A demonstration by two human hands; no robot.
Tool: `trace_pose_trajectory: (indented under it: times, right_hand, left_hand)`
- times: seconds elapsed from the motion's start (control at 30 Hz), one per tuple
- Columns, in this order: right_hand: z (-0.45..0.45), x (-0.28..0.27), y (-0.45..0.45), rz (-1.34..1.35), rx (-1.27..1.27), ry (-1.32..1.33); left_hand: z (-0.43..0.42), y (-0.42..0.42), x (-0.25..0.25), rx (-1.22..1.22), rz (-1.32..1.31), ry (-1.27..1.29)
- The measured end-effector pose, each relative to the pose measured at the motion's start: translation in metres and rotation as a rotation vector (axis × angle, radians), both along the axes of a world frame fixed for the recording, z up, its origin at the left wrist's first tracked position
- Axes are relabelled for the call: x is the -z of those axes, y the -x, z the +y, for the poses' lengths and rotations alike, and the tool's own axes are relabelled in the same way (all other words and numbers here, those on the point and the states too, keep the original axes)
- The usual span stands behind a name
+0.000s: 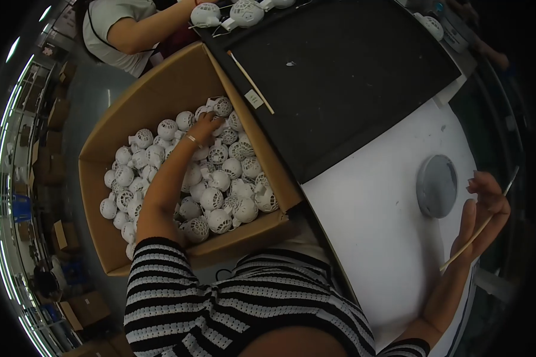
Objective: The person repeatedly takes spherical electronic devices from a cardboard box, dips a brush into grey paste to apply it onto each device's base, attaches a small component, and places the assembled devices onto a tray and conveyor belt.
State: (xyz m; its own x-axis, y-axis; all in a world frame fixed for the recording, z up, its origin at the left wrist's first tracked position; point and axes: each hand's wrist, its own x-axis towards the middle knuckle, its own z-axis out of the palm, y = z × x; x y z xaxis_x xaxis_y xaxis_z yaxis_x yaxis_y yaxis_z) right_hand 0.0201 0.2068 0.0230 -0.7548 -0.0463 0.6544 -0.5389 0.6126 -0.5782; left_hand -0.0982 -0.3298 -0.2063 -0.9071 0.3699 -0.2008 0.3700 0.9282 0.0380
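Note:
My left hand (205, 129) reaches down into a cardboard box among white openwork balls (218, 154), its fingers spread and touching the balls near the far right side. I cannot see a ball lifted clear in it. Over the white part of the table, my right hand (485, 208) has a thin paintbrush (467, 244) between its fingers, bristle end pointing up and away. A round grey disc-shaped dish (437, 186) sits on the white surface just left of that hand.
The cardboard box (101, 184) stands against the table's left edge. On the black mat (339, 77) lie a second brush (250, 82) and a small white label (254, 99). More white balls (247, 13) line the far edge. Another person (125, 30) is at upper left.

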Motion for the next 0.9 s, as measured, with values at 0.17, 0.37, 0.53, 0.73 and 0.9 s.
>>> trace_pose_trajectory:
  times: [0.17, 0.37, 0.53, 0.73, 0.9]
  right_hand:
    - [0.033, 0.003, -0.017, -0.031, -0.001, -0.001]
    - [0.031, 0.023, -0.008, -0.085, -0.005, 0.142]
    - [0.025, 0.02, -0.014, -0.089, 0.036, 0.164]
    - [0.02, 0.008, -0.016, -0.043, -0.006, 0.166]
    - [0.029, -0.011, -0.025, -0.176, -0.049, 0.268]
  left_hand:
    - [0.001, -0.042, -0.079, -0.378, -0.249, -1.129]
    - [0.06, -0.084, -0.152, -0.291, -0.579, -2.078]
    - [0.113, -0.087, -0.177, -0.259, -0.751, -2.194]
    - [0.173, -0.077, -0.194, -0.032, -0.849, -2.014]
    - [0.214, -0.052, -0.211, -0.039, -0.495, -1.765]
